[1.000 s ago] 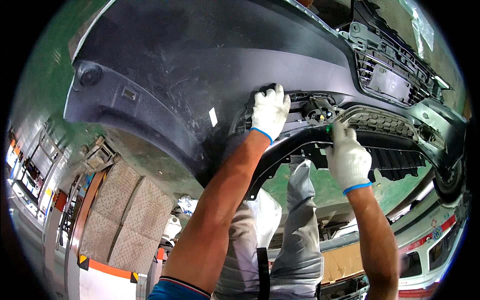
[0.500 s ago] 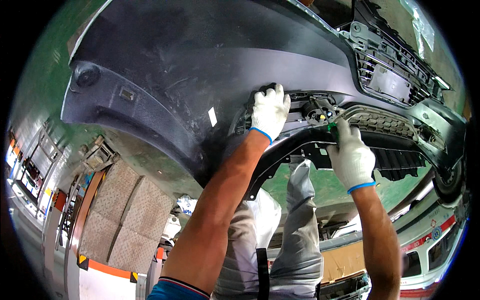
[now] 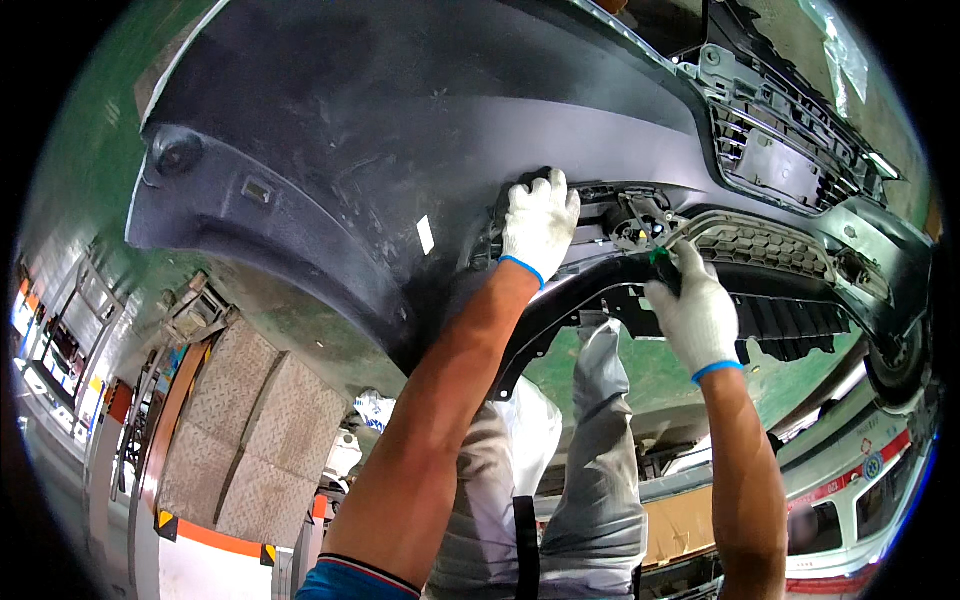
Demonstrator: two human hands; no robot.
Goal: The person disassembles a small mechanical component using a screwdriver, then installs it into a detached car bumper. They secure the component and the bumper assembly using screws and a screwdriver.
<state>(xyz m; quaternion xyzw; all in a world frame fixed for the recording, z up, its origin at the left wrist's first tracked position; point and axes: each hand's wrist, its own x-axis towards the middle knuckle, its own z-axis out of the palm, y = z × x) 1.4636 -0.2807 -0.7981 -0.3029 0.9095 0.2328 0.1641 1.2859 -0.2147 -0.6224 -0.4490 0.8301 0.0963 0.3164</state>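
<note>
A large dark grey car bumper lies across the view, its inner side partly showing. My left hand, in a white knit glove, is closed over the bumper beside a black fitting, its fingertips partly hidden. My right hand, gloved alike, grips a screwdriver with a green and black handle. The tool's thin shaft points up at a round fog lamp set in the bumper's lower opening. Whether its tip touches a screw is too small to tell. Right of the lamp runs a honeycomb lower grille.
A black slatted plastic skirt hangs below the grille. Another grille assembly stands at upper right. At lower right is a white and red vehicle. Tread-plate ramps with an orange edge lie at left. My legs stand below the bumper.
My right hand and the screwdriver have shifted slightly left and the wrist has turned a little. The left hand holds its place; the bumper's far left end has moved very slightly.
</note>
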